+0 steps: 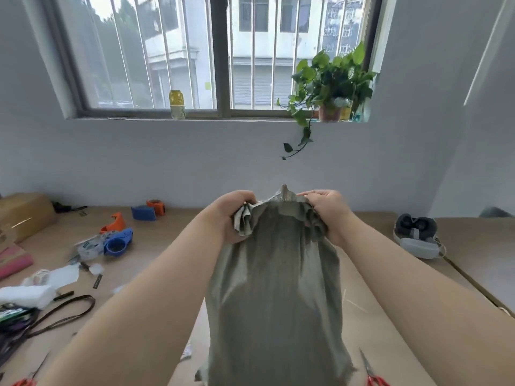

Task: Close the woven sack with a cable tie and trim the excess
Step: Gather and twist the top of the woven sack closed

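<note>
1. The sack (276,288) stood upright on the table (172,227), its mouth bunched at the top between both hands.
2. The left hand (231,215) was clamped on the gathered left edge of the mouth; the right hand (328,213) was clamped on the right edge.
3. Red-handled scissors (372,373) lay just right of the sack's base.
4. Tape dispensers (117,240) lay well apart to the left, a headset (418,235) to the right.
</note>
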Tool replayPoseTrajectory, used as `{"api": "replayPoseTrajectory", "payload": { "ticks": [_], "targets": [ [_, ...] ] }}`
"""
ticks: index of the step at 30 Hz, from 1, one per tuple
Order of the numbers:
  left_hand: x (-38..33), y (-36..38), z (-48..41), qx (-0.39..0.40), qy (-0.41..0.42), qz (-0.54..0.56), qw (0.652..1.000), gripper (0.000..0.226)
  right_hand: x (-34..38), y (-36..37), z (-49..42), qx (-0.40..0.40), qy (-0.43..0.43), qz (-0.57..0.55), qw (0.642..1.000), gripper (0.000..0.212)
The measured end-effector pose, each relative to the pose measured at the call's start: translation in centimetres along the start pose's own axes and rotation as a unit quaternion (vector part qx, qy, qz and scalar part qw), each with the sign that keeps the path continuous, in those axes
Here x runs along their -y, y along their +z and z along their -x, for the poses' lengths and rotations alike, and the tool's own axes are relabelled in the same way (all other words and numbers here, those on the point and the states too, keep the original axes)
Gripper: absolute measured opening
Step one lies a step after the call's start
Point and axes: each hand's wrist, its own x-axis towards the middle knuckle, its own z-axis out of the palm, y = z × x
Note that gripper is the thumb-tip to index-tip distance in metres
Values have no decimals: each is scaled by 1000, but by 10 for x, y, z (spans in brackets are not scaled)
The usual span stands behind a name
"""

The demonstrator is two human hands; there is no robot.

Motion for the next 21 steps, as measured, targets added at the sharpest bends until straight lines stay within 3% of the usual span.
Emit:
{"api": "replayPoseTrajectory", "payload": {
  "ticks": [4,9,14,16,19,21],
  "targets": [
    [15,3,5,-14,-23,-2,1000,36,-17,-2,5,34,58,-53,996,33],
    [20,-20,3,-15,-60,37,997,22,-21,-18,3,162,98,-136,972,54],
    [18,-47,5,-3,-26,-31,999,56,-25,-31,3,211,66,-67,973,50],
    [19,-54,8,-37,20,-62,997,54,-25,-32,5,203,42,-20,978,35],
    [23,-64,3,-110,156,-131,973,18,-22,-25,7,137,15,44,989,20],
    [27,-65,0,-121,228,-207,944,24,-19,-18,6,86,-3,90,992,20]
  ]
}}
